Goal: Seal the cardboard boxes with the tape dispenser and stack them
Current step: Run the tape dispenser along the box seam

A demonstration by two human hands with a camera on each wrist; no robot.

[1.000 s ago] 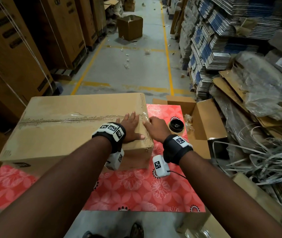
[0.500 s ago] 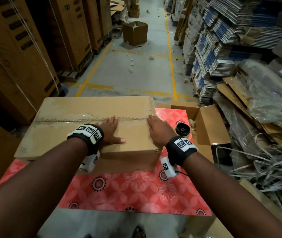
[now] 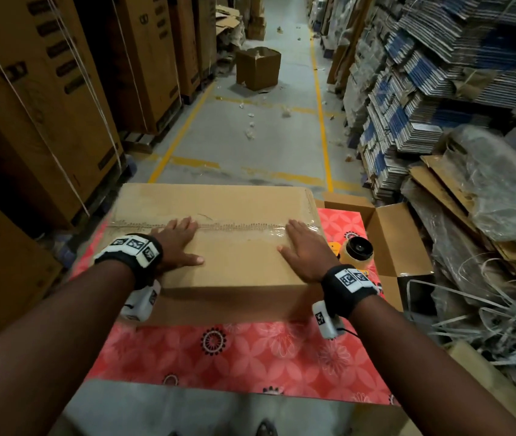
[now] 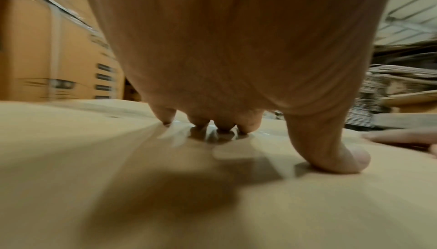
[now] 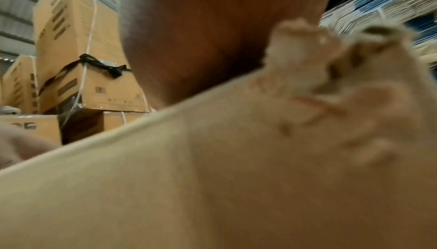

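Head view: left hand (image 3: 177, 243) slid left along box (image 3: 237, 265).

The left hand (image 4: 236, 47) fills the upper middle of the frame, its fingers (image 4: 165, 116) and thumb pressed flat on the cardboard box (image 4: 118, 197) top below; tall cartons (image 4: 47, 62) stand at upper left, another hand's fingertips (image 4: 402, 138) at right edge

Matt brown cardboard box (image 3: 234, 269) carries glossy clear tape (image 3: 259, 229); patterned tablecloth (image 3: 250, 357) slightly shiny.
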